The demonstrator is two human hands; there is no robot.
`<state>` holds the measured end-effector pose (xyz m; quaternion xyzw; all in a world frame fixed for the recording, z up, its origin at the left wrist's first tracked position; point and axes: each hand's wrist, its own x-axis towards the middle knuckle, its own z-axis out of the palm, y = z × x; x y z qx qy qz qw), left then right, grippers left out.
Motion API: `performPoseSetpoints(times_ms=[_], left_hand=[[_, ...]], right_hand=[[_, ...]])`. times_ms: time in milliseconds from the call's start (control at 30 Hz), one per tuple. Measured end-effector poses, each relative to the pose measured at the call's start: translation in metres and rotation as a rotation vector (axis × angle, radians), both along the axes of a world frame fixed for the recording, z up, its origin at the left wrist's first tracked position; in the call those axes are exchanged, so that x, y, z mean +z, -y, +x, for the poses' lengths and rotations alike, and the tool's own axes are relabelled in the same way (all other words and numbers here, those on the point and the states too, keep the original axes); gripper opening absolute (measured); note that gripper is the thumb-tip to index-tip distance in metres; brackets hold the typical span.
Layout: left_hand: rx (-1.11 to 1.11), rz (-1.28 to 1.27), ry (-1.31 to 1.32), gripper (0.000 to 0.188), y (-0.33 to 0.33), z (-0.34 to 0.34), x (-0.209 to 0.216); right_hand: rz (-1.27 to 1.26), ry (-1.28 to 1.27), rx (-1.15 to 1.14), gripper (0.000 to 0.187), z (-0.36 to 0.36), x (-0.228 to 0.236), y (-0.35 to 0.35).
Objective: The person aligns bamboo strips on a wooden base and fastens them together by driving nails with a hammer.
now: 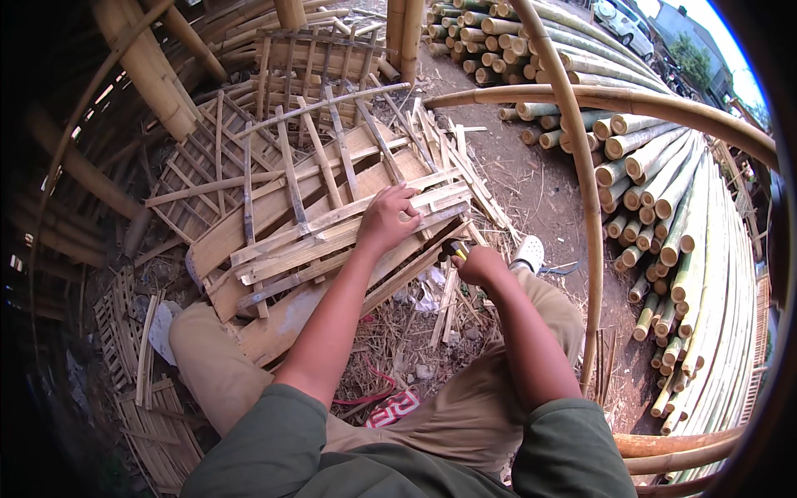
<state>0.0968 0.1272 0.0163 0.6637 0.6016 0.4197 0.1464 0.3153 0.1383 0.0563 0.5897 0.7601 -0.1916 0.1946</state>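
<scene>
A lattice of pale bamboo slats [307, 261] lies over wide planks [290, 319] in front of me. My left hand [388, 220] is on the long slats at its near edge, the fingers curled over them and the thumb bent in. Whether a small thing is pinched there is too fine to see. Just to the right, my right hand [483, 266] is closed round a hammer [454, 248] with a dark head and some yellow on its handle. The hammer head is low beside the slats' right end, and most of the handle is hidden by my fist.
Cut bamboo poles [689, 216] are stacked along the right, beyond a curved bamboo pole [573, 158]. More slatted panels [199, 174] lean at the far left. Wood scraps [444, 307] and a red-and-white package [393, 409] lie on the ground between my legs.
</scene>
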Motion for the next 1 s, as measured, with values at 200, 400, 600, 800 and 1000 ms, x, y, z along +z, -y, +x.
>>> performPoseSetpoints(times_ms=[200,400,600,800,1000], left_hand=[[-0.016,-0.005,0.012,0.018,0.002,0.0,-0.001],[-0.013,-0.032,0.009,0.02,0.002,0.0,0.002],[0.055,-0.004,-0.074,0.02,0.001,0.004,0.001],[0.064,-0.034,-0.139,0.018,-0.001,0.001,0.0],[0.067,-0.056,-0.13,0.016,-0.001,0.004,0.001]], right_hand=[[-0.302,-0.276,-0.322,0.055,0.003,-0.024,-0.001],[0.12,-0.352,-0.158,0.048,0.017,-0.052,0.007],[0.299,-0.558,-0.307,0.041,0.026,-0.037,0.014],[0.333,-0.906,-0.239,0.023,0.022,-0.015,0.019],[0.454,-1.031,-0.11,0.03,-0.008,-0.01,0.017]])
